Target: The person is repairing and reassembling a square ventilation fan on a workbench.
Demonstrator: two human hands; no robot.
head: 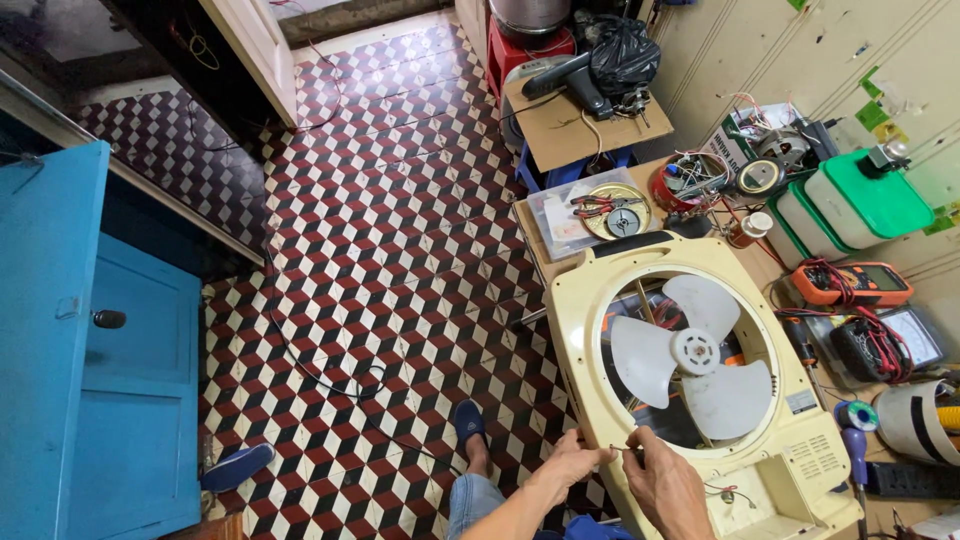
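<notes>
The cream box fan housing (700,375) lay flat on the cluttered table (535,235), front grille off, so the white three-blade fan blade (690,355) sat out in the open inside the round opening. Both hands were down at the near edge of the frame. The left hand (570,465) had its fingers curled over the rim, gripping it. The right hand (665,485) was just beside it, fingers pinched together on what looked like a thin wire or pin (627,449), though it was too small for me to be sure. A couple of loose wires (728,493) poked out of the open base compartment next to that hand.

Further out on the table there was an orange multimeter (855,283) with its leads in a tangle, an analog meter (900,340) below it, and a clear tray with red pliers (590,210) behind the fan. A blue cabinet (90,380) stood off across the checkered tile floor (380,230).
</notes>
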